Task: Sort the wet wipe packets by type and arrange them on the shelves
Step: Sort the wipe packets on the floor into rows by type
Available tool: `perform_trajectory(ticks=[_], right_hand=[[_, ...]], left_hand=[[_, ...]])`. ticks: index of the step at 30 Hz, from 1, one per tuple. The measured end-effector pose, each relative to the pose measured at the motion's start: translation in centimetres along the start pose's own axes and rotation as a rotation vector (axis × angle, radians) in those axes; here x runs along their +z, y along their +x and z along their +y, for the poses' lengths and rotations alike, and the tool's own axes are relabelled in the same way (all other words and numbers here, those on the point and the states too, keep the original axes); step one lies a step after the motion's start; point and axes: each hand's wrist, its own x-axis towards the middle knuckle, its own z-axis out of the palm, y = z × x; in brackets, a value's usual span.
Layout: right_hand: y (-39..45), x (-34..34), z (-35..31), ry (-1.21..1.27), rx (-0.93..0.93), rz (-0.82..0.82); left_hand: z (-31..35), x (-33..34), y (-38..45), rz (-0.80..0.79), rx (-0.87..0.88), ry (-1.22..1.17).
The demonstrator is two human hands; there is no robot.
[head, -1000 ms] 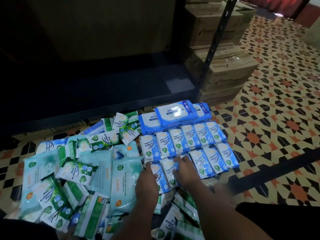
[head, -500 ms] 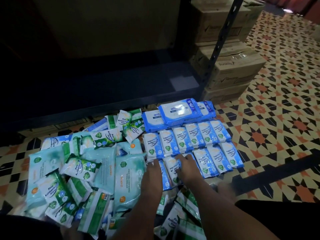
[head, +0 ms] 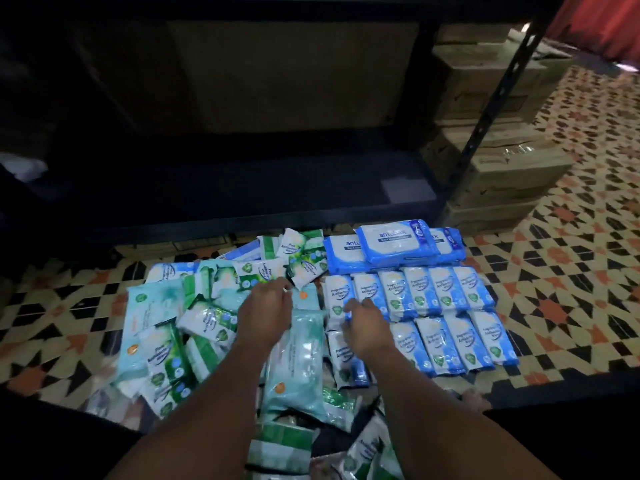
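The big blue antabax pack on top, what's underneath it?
The top antabax pack lies on two more large blue packs: one showing at its left, another at its right. How they meet beneath it is covered.

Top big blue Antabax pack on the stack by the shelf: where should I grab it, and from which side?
Take the top Antabax pack by its long edges, coming down from above. It lies flat on the other blue packs with its upper face bare, and its near long edge overhangs the row of small blue packets, so fingers can likely slip under there.
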Motion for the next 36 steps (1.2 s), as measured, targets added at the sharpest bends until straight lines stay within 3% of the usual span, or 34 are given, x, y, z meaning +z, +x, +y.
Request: perform_trajectory(ticks=[2, 5, 8, 11, 14, 18, 24, 29, 36], right_hand=[[0.0, 0.0, -2.3, 0.02, -0.098, -0.029], [-0.4, 0.6, -5.8, -0.02, -0.226, -0.202], [-1.0, 2.3, -7.6, -0.103, -0.337, -0.33], [-1.4, 4.2, -8.4, -0.193, -0.295, -0.286], [-2.9, 5.8, -8.9, -0.17, -0.106, -0.115], [-4.4, 7.7, -9.6, -0.022, 0.085, -0.063], [-3.5, 7.2, -8.8, 0.029, 0.027, -0.082], [-3.7, 6.6, -9.0, 0.098, 0.057, -0.025], [-0.6, 1.7, -9.4, 0.152, -0.016, 0.127]], left_hand=[[-2.7, -1.5, 0.2, -0.031, -0.026, 0.128], [-6.3, -3.5, -0.3, -0.231, -0.12, 0.372], [-7.0, -3.8, -1.1, -0.352, -0.274, 0.445], [-6.4, -3.0, -1.3, -0.434, -0.381, 0.463], [-5.7, -1.8, -0.7, -0.41, -0.402, 0.447], [-5.1, -0.6, -0.2, -0.406, -0.424, 0.503], [-4.9, -0.2, 0.7, -0.422, -0.498, 0.5], [-5.6, -0.9, 0.4, -0.354, -0.448, 0.44], [-5.0, -4.8, 2.2, -0.113, -0.497, -0.024]])
